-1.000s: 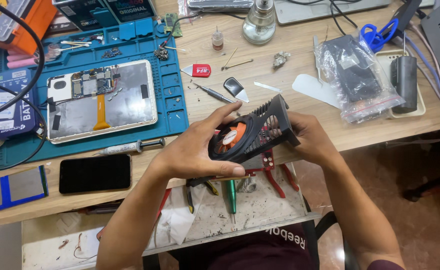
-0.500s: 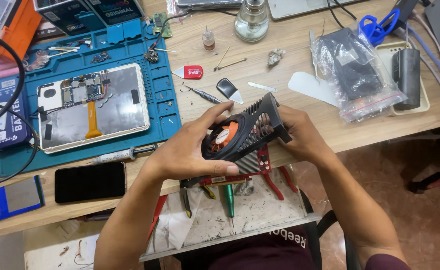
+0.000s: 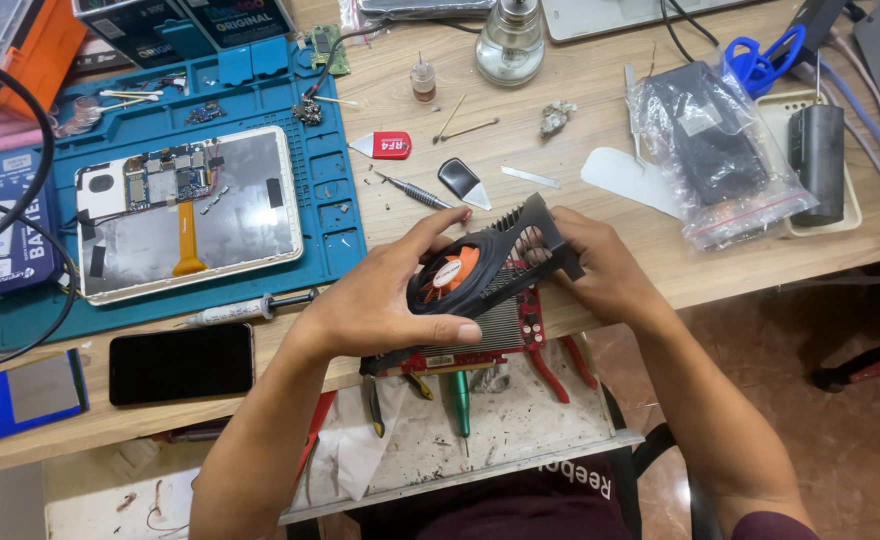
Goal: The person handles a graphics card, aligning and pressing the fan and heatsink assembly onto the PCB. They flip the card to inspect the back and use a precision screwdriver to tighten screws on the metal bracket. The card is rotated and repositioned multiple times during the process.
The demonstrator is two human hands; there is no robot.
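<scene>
Both my hands hold a graphics card (image 3: 480, 300) over the desk's front edge. It has a red circuit board, a grey finned heatsink and a black plastic shroud with an orange fan (image 3: 450, 272). My left hand (image 3: 385, 300) grips the fan end, thumb under the shroud and fingers over the top. My right hand (image 3: 600, 270) grips the far end of the shroud (image 3: 535, 235), which tilts up from the board.
A blue work mat (image 3: 330, 190) carries an opened tablet (image 3: 190, 210). A black phone (image 3: 182, 362), a screwdriver (image 3: 245, 308), a glass bottle (image 3: 510, 40) and a bagged black part (image 3: 715, 150) lie on the wooden desk. An open drawer (image 3: 520, 420) below holds pliers and tools.
The view has shifted slightly. My hands have kept their grip on the graphics card, and the shroud's right end sits tilted a bit higher off the board.
</scene>
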